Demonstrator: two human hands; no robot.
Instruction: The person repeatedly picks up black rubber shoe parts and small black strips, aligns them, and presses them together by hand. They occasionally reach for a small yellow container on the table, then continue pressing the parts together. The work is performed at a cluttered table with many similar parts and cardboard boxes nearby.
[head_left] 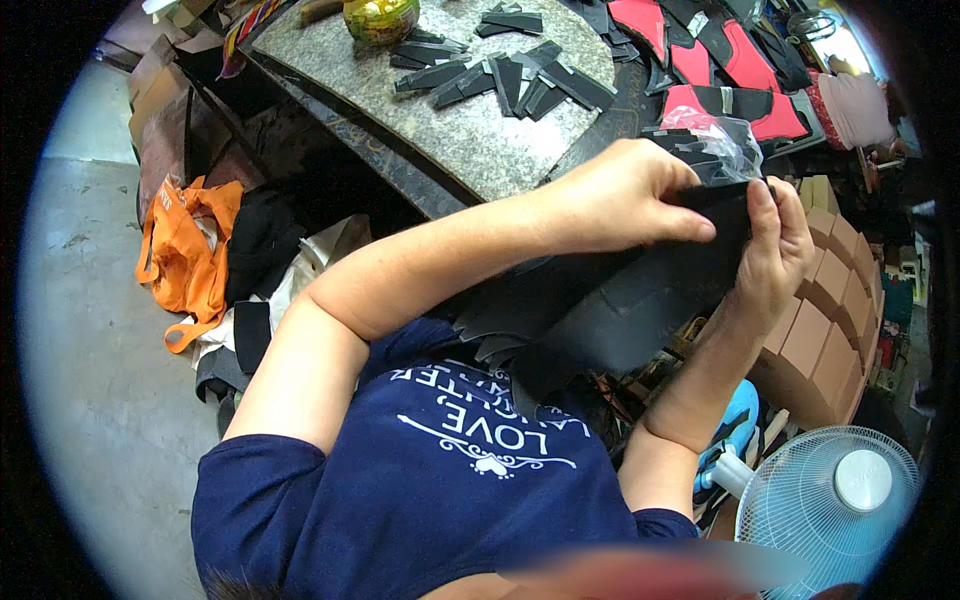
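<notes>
Close in front of my chest hangs a large black sheet [640,310] of thin, leather-like material, its lower edge uneven. My right hand [775,240] pinches its upper right corner between thumb and fingers. At the top edge, my left hand [645,195] is closed on the same sheet, thumb in front and the fingertips hidden behind. Just beyond my hands lies clear plastic wrap [735,145] over a stack of dark pieces. Several black cut strips [510,80] are spread on the grey speckled tabletop [500,160] beyond my left forearm.
A yellow-green round container [380,20] stands at the table's far edge. Red and black cut pieces [750,60] lie at the far right. Stacked tan blocks [825,310] and a blue-white fan [830,510] are on my right. An orange bag [195,250] lies on my left.
</notes>
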